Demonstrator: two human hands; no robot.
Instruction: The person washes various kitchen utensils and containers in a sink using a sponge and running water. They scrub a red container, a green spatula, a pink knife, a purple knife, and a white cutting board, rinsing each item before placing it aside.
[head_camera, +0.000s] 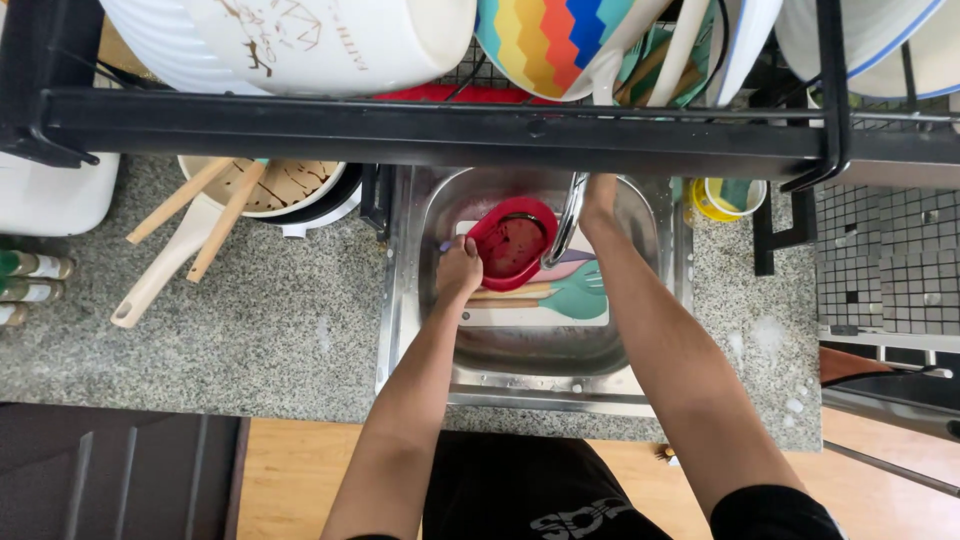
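My left hand grips the rim of a red bowl-shaped strainer held inside the steel sink, under the curved tap spout. My right hand reaches to the back of the sink and rests at the tap's base. Below the red strainer lie a white cutting board and a teal spatula with a wooden handle.
A black dish rack spans overhead with white bowls and a zigzag-coloured bowl. On the speckled counter to the left stand a bowl with wooden utensils and a white ladle. A yellow cup stands to the right.
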